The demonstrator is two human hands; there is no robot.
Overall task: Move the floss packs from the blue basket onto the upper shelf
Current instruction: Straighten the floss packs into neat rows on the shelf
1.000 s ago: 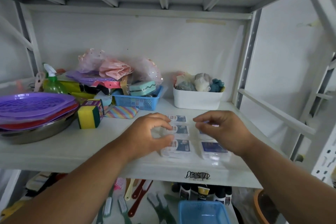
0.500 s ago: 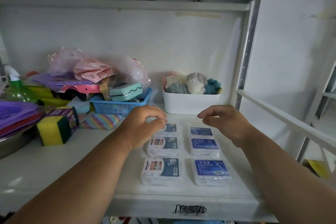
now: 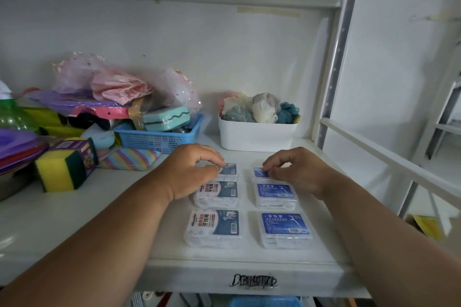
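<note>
Nearest me, a sliver of the blue basket (image 3: 265,302) shows below the shelf (image 3: 99,219) edge. On the shelf I see six floss packs (image 3: 214,228) lying flat in two neat columns, labels up, probably so they stay tidy and readable. At the far row my left hand (image 3: 192,172) pinches the left pack with curled fingers (image 3: 219,160), and my right hand (image 3: 296,172) pinches the right pack (image 3: 259,172), seemingly squaring them up. Behind stands a white bin (image 3: 257,136).
</note>
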